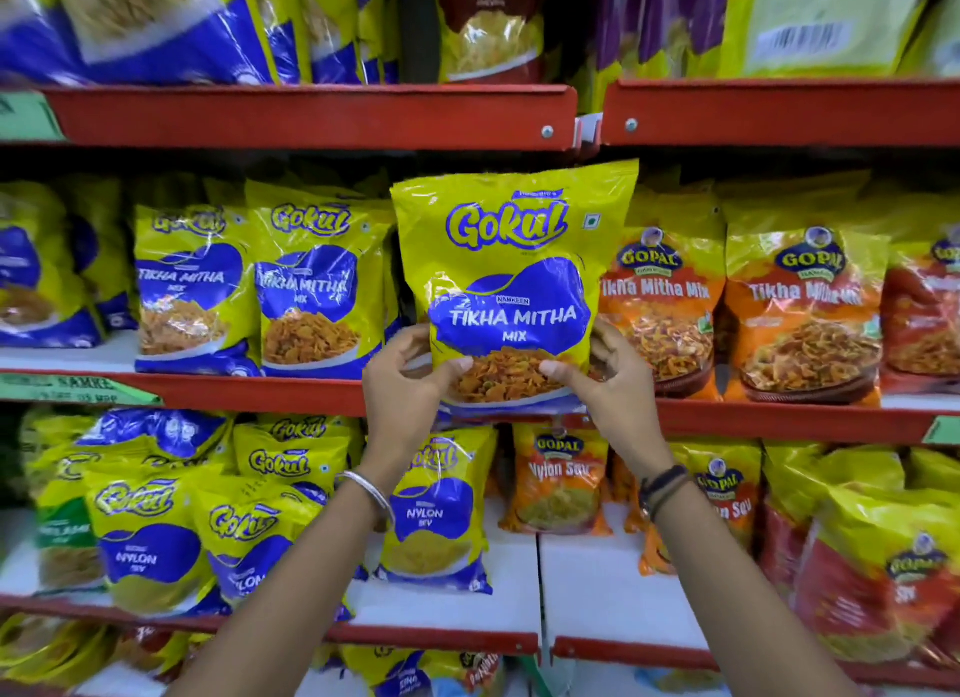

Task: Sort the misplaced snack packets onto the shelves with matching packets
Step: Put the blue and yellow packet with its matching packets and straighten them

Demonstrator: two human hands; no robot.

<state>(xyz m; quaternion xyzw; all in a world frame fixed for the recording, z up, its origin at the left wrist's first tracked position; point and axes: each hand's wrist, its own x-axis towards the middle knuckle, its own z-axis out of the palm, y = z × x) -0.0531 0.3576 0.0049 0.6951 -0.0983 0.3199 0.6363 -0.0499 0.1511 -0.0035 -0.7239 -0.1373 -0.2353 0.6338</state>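
Note:
A yellow and blue Gokul Tikha Mitha Mix packet (511, 260) stands upright at the middle shelf's front edge, between the two shelf bays. My left hand (402, 384) grips its lower left side and my right hand (605, 379) grips its lower right side, thumbs on the front. To its left stand matching Gokul Tikha Mitha Mix packets (311, 291). To its right stand orange Gopal Tikha Mitha Mix packets (800, 312).
Red-edged shelves (311, 117) run across the view. The shelf below holds Gokul Nylon Sev packets (431, 514) on the left and Gopal Nylon Sev packets (558, 481) on the right. Blue and yellow packets fill the top shelf.

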